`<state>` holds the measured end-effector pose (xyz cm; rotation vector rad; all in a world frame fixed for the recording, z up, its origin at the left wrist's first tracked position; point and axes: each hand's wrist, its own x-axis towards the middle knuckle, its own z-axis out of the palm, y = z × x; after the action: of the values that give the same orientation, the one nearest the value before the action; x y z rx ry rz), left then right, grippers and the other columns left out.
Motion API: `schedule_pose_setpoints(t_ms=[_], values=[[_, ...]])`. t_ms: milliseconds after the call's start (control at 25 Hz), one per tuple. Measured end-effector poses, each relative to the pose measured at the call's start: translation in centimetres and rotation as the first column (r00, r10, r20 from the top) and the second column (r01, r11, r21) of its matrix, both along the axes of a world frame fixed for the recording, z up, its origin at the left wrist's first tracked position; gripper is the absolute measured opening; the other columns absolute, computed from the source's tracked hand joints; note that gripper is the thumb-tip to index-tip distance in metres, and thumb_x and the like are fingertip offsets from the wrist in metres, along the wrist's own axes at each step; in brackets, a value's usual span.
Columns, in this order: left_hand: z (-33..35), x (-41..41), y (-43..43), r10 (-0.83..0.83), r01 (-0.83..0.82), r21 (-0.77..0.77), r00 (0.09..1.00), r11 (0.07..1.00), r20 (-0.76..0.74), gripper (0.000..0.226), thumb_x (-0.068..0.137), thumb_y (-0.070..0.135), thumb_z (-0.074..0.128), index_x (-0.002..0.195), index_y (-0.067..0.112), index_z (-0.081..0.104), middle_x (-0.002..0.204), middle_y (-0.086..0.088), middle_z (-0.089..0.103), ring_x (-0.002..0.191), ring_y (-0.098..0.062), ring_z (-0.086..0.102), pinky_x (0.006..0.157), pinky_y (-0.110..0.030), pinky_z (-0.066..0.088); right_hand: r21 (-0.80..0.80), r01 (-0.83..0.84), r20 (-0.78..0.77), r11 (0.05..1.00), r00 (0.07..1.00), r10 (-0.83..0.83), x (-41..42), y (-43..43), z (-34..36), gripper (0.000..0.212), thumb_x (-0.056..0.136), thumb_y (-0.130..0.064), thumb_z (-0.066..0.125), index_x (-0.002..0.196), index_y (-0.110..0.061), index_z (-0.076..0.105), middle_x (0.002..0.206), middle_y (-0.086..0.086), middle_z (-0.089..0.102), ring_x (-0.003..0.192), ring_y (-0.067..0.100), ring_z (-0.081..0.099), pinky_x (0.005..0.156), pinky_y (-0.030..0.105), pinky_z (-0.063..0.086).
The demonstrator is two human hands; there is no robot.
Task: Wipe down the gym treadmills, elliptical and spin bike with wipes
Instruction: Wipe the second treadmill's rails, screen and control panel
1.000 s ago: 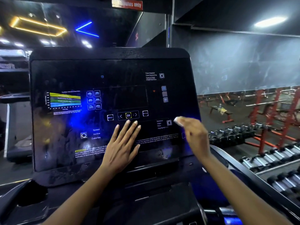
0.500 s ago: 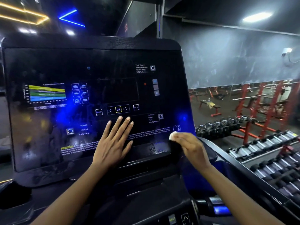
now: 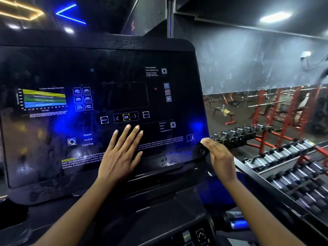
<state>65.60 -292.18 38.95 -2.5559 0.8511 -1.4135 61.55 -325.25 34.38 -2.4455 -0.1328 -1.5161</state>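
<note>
left hand (image 3: 120, 155) flat on console (image 3: 99, 71) | right hand (image 3: 219, 158) at console's right edge | dumbbell rack (image 3: 284, 160) right

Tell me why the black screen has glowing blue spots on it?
Head view: the glossy console mirrors room lights, probably the blue ceiling light, so blue glare blooms left of the left hand and above the right hand; its wipe looks blurred.

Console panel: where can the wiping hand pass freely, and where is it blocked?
Free: the wide band of the console panel above the chart; the lower-left stretch under that chart; the strip between the left hand and the right hand with the wipe. Blocked: below the OK key, where the left hand lies flat.
</note>
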Motion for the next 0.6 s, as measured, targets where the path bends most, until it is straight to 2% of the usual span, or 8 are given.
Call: schedule_pose_setpoints(t_ms=[80, 240, 320, 400, 480, 520, 600], values=[[0.0, 0.0, 0.0, -0.002, 0.002, -0.005, 1.000, 1.000, -0.002, 0.059, 0.097, 0.040, 0.030, 0.146, 0.009, 0.035, 0.155, -0.006, 0.028, 0.145, -0.025, 0.022, 0.117, -0.048, 0.017, 0.070, 0.020, -0.033, 0.997, 0.999, -0.018, -1.3, 1.4, -1.7, 0.037, 0.082, 0.003, 0.049, 0.112, -0.008, 0.068, 0.109, 0.007, 0.068, 0.098, 0.023, 0.065, 0.095, 0.024, 0.043], [-0.1, 0.0, 0.0, -0.008, 0.008, -0.015, 1.000, 1.000, -0.006, 0.060, 0.096, 0.041, 0.030, 0.147, 0.009, 0.033, 0.156, -0.006, 0.026, 0.145, -0.025, 0.020, 0.118, -0.047, 0.014, 0.214, 0.039, -0.147, 0.976, 0.989, -0.007, -2.7, 5.5, -2.2, 0.048, 0.066, 0.017, 0.067, 0.106, -0.008, 0.071, 0.091, 0.006, 0.067, 0.077, 0.023, 0.067, 0.077, 0.022, 0.043], [-0.1, 0.0, -0.1, -0.003, 0.003, -0.011, 1.000, 1.000, -0.009, 0.060, 0.097, 0.041, 0.030, 0.147, 0.009, 0.033, 0.156, -0.007, 0.026, 0.145, -0.025, 0.020, 0.118, -0.047, 0.013, 0.166, -0.012, -0.173, 0.986, 0.984, 0.041, -2.9, 7.9, -1.6, 0.045, 0.067, 0.013, 0.068, 0.104, -0.011, 0.072, 0.089, 0.003, 0.068, 0.075, 0.019, 0.067, 0.072, 0.020, 0.044], [-0.1, 0.0, 0.0, -0.005, 0.005, -0.001, 1.000, 1.000, -0.015, 0.060, 0.097, 0.041, 0.029, 0.147, 0.008, 0.033, 0.156, -0.007, 0.026, 0.145, -0.026, 0.020, 0.118, -0.048, 0.014, 0.097, -0.098, -0.202, 0.990, 0.973, 0.116, -3.2, 9.1, -1.4, 0.041, 0.071, 0.010, 0.065, 0.104, -0.014, 0.072, 0.095, -0.001, 0.069, 0.083, 0.015, 0.067, 0.077, 0.017, 0.046], [-0.2, 0.0, 0.1, -0.004, 0.004, 0.008, 1.000, 1.000, -0.013, 0.060, 0.097, 0.041, 0.029, 0.146, 0.008, 0.034, 0.156, -0.007, 0.027, 0.145, -0.026, 0.020, 0.118, -0.048, 0.015, 0.144, -0.138, -0.170, 0.980, 0.972, 0.162, -3.3, 8.7, -0.3, 0.039, 0.074, 0.010, 0.062, 0.104, -0.013, 0.072, 0.099, 0.000, 0.071, 0.088, 0.014, 0.067, 0.086, 0.020, 0.048], [-0.2, -0.1, 0.2, -0.004, 0.005, 0.010, 1.000, 1.000, -0.020, 0.060, 0.097, 0.041, 0.029, 0.146, 0.008, 0.035, 0.156, -0.007, 0.027, 0.145, -0.026, 0.020, 0.118, -0.048, 0.015, 0.208, -0.111, -0.114, 0.972, 0.984, 0.137, -3.1, 7.9, 0.7, 0.038, 0.075, 0.011, 0.062, 0.104, -0.011, 0.072, 0.100, 0.003, 0.071, 0.088, 0.013, 0.066, 0.089, 0.022, 0.048], [-0.1, -0.1, 0.1, -0.005, 0.005, 0.006, 0.999, 1.000, -0.037, 0.060, 0.096, 0.041, 0.029, 0.147, 0.009, 0.034, 0.156, -0.007, 0.027, 0.146, -0.025, 0.019, 0.118, -0.048, 0.015, 0.298, -0.003, 0.032, 0.955, 0.999, -0.006, -1.6, 6.0, 3.4, 0.038, 0.074, 0.016, 0.062, 0.104, -0.004, 0.071, 0.099, 0.011, 0.071, 0.086, 0.012, 0.063, 0.091, 0.016, 0.041]])
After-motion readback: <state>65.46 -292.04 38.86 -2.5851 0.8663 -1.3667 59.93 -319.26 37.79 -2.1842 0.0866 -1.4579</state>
